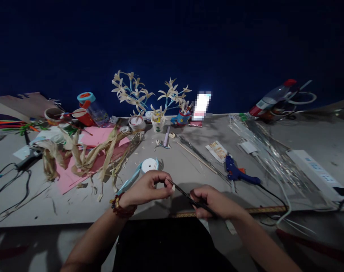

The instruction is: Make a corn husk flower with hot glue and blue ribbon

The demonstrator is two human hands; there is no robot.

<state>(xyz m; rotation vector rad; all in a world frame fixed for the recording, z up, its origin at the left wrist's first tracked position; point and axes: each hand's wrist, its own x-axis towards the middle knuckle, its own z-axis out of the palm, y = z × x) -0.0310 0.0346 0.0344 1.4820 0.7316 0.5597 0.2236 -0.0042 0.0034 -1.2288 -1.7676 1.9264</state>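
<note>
My right hand (208,202) grips dark scissors (199,204), their tips pointing up and left toward the other hand. With thumb and fingers pinched together, my left hand (152,187) holds a small pale piece (173,187), perhaps dried husk; the fingers mostly cover it. The scissor tips are right at these fingertips; whether they touch the piece I cannot tell. Just behind my left hand lies a white spool (149,165) of light blue ribbon. Dried corn husks (85,155) are spread on pink paper (67,174) to the left.
A blue glue gun (240,174) lies to the right, its cord trailing over the table edge. Thin wires (200,156) lie mid-table. Husk flowers (132,94) stand in cups (157,124) at the back. A white power strip (315,172) sits far right, near clear plastic wrapping (270,155).
</note>
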